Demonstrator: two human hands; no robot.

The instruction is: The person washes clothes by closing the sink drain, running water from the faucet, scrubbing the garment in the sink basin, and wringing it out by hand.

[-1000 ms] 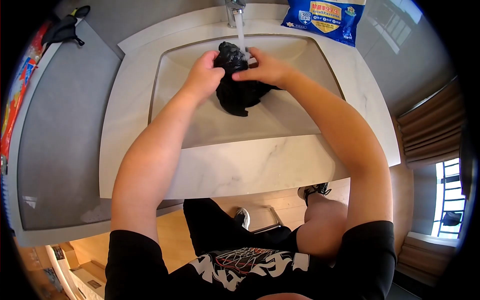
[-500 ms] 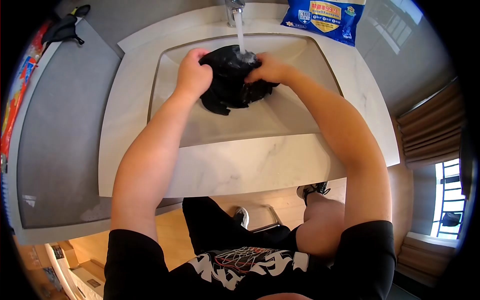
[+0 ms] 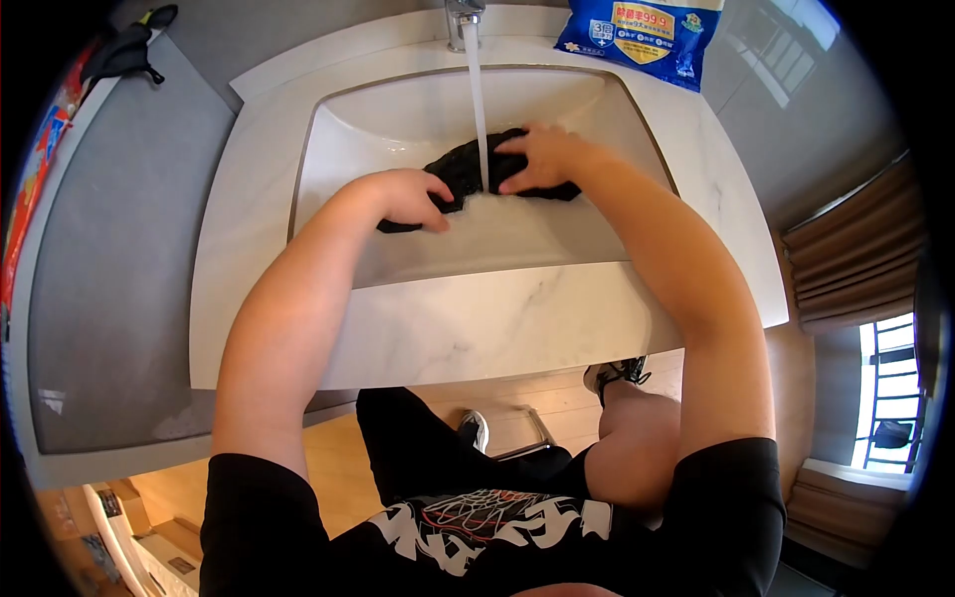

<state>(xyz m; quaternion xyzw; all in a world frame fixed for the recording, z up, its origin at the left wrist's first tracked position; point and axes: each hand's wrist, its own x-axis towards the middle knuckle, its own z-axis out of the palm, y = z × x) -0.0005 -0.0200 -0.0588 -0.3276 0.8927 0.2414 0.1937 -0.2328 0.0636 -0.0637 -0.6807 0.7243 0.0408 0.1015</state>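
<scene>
Black wet cloth [image 3: 456,167] lies crumpled low in the sink [image 3: 388,114], its exact kind unclear. A stream of water from the faucet [image 3: 465,22] runs down onto it and splashes at its near edge. On the cloth's left end rests my left hand [image 3: 410,197], fingers apart and loosely curved. My right hand [image 3: 545,159] lies over its right part with fingers spread. Neither hand is closed around the fabric, though some fingertips touch it.
A pale marble-patterned counter [image 3: 477,333] surrounds the sink. At the back right stands a blue package [image 3: 642,42]. On the left, a grey ledge [image 3: 119,259] has a black item [image 3: 124,52] at its far end. A brown curtain [image 3: 860,249] hangs at right.
The black cloth has dropped from under the faucet to the sink bottom and spread out. Both hands have loosened; the left moved nearer to me, the right slightly right and lower.
</scene>
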